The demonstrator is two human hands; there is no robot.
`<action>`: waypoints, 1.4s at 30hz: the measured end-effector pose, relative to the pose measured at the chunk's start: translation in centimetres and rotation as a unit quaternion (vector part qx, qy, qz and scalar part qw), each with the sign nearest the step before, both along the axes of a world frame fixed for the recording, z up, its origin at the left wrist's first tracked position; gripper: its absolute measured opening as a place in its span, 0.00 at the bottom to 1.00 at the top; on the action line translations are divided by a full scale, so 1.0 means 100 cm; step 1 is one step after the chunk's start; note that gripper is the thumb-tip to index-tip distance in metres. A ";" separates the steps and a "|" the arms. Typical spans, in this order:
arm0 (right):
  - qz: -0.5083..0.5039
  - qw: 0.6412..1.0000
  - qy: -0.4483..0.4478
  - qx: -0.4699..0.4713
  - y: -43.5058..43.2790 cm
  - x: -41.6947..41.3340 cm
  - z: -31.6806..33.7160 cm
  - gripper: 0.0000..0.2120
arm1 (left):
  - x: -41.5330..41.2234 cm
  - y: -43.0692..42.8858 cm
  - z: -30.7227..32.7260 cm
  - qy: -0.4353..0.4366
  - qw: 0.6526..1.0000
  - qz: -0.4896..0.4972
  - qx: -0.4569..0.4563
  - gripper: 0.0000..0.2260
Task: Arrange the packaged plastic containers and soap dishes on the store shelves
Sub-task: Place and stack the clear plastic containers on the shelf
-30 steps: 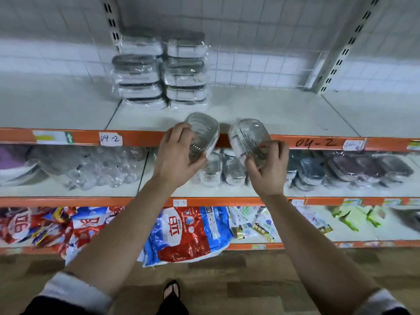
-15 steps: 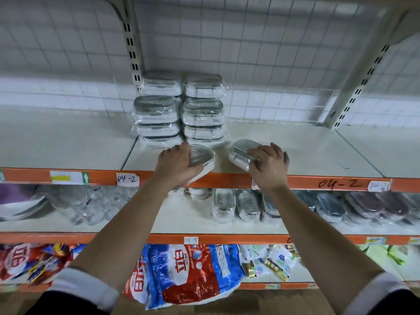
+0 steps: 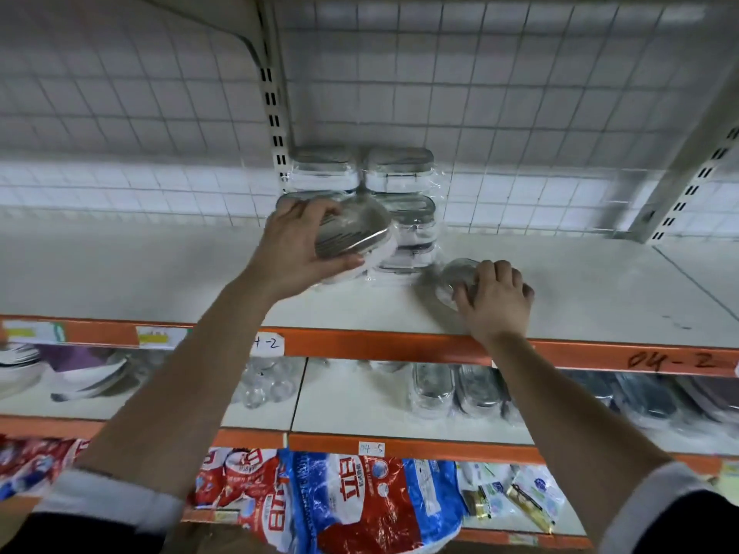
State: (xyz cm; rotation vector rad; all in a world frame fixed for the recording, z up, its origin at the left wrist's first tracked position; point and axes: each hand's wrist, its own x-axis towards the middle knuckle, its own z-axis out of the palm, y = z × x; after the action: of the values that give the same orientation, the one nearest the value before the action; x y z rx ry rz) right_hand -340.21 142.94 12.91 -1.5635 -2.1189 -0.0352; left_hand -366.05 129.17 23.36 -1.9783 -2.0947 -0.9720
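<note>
Packaged containers (image 3: pixel 400 169), clear-wrapped with grey lids, are stacked in two columns at the back of the upper shelf (image 3: pixel 580 289). Another wrapped container (image 3: pixel 356 233) is gripped, tilted, by the left hand (image 3: pixel 298 249) just before the stack; a smaller pack (image 3: pixel 454 275) is held on the shelf under the right hand (image 3: pixel 496 301), fingers curled. The stack could be toppled if nudged, the film being slick.

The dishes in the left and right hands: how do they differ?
The left dish is held up and tilted before the stacks, gripped by the left hand; the right dish lies on the shelf beside them, under the right hand. The left dish shows most of its top; the right dish is half covered. Both are clear-wrapped, grey-topped.
</note>
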 end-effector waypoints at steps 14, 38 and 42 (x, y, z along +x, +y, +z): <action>-0.003 0.999 0.051 0.001 0.001 0.002 -0.007 0.32 | -0.097 0.077 0.041 0.018 0.990 -0.006 -0.136 0.29; -0.017 0.993 0.119 0.021 0.002 0.006 -0.008 0.24 | 0.046 0.032 -0.099 0.078 0.995 0.039 0.057 0.07; -0.034 0.978 0.207 0.006 0.004 0.009 -0.005 0.23 | 0.047 0.036 -0.111 0.062 0.995 0.065 0.033 0.13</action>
State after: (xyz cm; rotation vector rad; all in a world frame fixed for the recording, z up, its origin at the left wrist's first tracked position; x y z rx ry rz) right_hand -339.35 143.31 12.45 -1.4844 -1.7382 0.2346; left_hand -361.40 132.75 12.29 -1.7961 -2.0686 -0.8602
